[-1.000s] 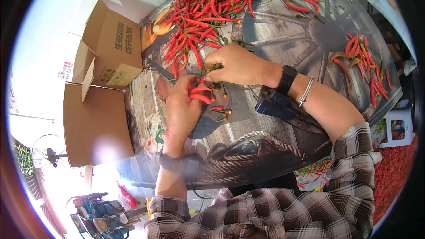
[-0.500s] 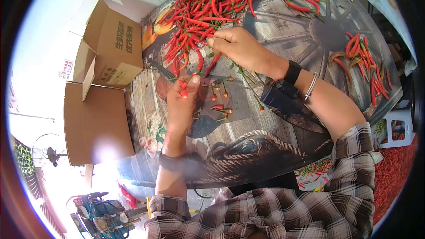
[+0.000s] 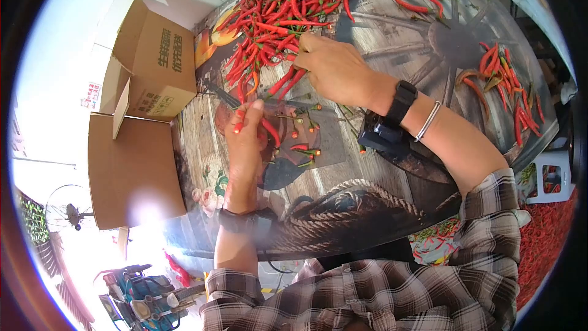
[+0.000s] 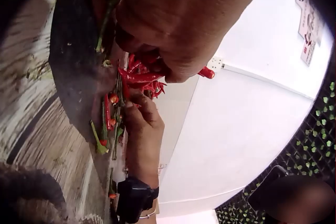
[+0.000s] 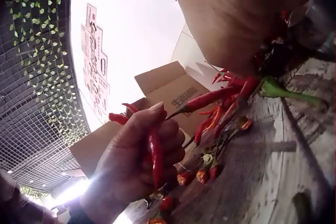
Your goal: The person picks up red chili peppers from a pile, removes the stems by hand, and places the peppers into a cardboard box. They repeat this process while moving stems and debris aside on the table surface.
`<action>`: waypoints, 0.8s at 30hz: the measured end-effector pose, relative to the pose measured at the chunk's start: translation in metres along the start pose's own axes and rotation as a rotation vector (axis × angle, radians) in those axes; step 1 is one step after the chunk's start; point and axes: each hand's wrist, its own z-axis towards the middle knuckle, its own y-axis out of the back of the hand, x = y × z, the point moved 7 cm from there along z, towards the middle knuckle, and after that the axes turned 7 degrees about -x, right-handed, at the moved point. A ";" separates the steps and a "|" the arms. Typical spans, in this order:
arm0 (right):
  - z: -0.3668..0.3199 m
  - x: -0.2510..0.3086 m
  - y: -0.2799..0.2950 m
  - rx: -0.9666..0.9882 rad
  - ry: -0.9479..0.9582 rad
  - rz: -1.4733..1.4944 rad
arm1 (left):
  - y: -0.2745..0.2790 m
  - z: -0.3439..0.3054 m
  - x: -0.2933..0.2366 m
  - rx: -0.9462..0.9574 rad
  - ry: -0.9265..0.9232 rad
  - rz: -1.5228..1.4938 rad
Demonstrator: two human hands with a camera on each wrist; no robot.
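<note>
Red chillies (image 3: 270,133) poke out of the left hand (image 3: 243,153), whose fingers curl round them. In the right wrist view the same hand (image 5: 142,158) grips several chillies (image 5: 156,155), with tips out on both sides. At the near edge of the big chilli pile (image 3: 294,0), the right hand (image 3: 343,73) bends its fingers on red chillies (image 3: 286,81); its fingertips are partly hidden. The left wrist view shows the right hand (image 4: 143,140) touching chillies beyond the left hand. Cut stems and short chilli pieces (image 3: 304,149) lie between the hands.
A cardboard box (image 3: 165,67) with open flaps stands at the table's left. A smaller chilli group (image 3: 505,86) lies on the right side of the table. Beyond the right edge is a white stool (image 3: 550,178).
My right hand has moved away from the left hand to the pile's edge. The left hand has shifted slightly left, and more stems lie on the table between them.
</note>
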 end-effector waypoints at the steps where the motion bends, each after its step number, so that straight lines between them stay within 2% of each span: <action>1: 0.001 0.001 -0.003 0.021 0.011 -0.017 | 0.002 0.001 0.002 -0.013 0.031 -0.070; 6: 0.002 0.000 -0.003 0.043 -0.037 0.045 | 0.004 0.008 0.008 0.039 0.036 -0.190; 8: 0.004 0.002 0.009 -0.134 -0.050 0.322 | 0.001 0.006 0.006 0.052 0.025 -0.221; 9: 0.006 0.006 0.011 -0.134 -0.049 0.322 | 0.000 0.003 0.003 0.052 0.025 -0.221; 11: 0.008 0.011 0.007 -0.050 -0.172 0.510 | -0.007 -0.003 -0.003 0.144 0.047 -0.212; 14: 0.004 0.028 0.002 0.009 -0.124 0.571 | -0.008 -0.003 -0.002 0.118 0.017 -0.244; 16: -0.001 0.037 -0.002 0.014 -0.071 0.540 | -0.008 -0.005 -0.002 0.072 0.029 -0.262; 18: -0.004 0.042 -0.008 0.048 -0.061 0.377 | -0.005 -0.005 -0.001 0.026 0.041 -0.279; 23: -0.005 0.034 -0.013 0.136 -0.086 0.449 | -0.001 -0.005 -0.010 0.029 -0.095 -0.171; 24: -0.005 0.036 -0.013 0.153 -0.032 0.422 | -0.001 -0.005 -0.010 0.030 -0.095 -0.170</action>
